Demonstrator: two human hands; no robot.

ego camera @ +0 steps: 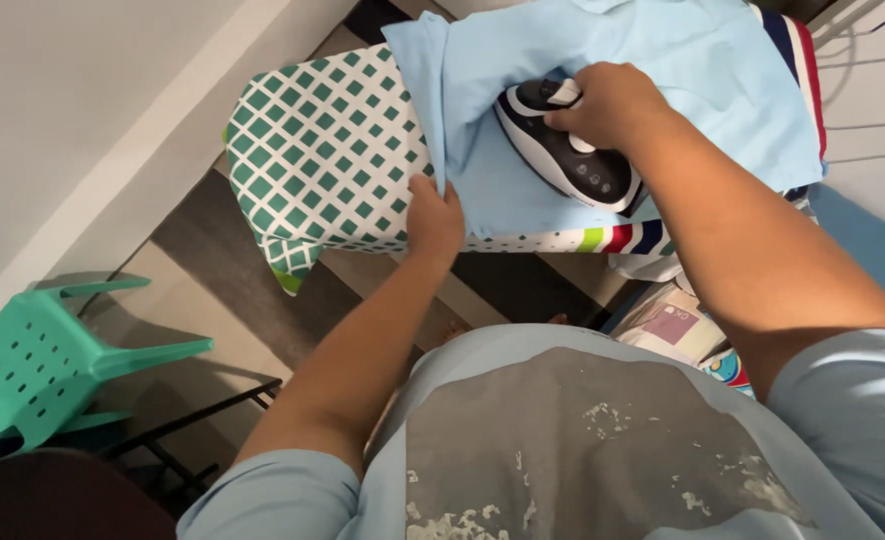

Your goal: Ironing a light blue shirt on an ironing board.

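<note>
Gripping the iron [563, 150], the right hand [608, 105] has fingers clamped on its handle atop the pale blue shirt [703, 70]; the left hand [433, 220] pinches the shirt's edge beside the iron, over the ironing board [323, 160].

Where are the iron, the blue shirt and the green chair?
iron [573, 165], head view, on its dark body below the handle.
blue shirt [703, 70], head view, on the flat cloth.
green chair [33, 370], head view, on its perforated seat.

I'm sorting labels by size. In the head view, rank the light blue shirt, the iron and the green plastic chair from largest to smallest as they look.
1. Light blue shirt
2. Green plastic chair, partly cut off and nearer the camera, so unsure
3. Iron, partly covered by the right hand
</note>
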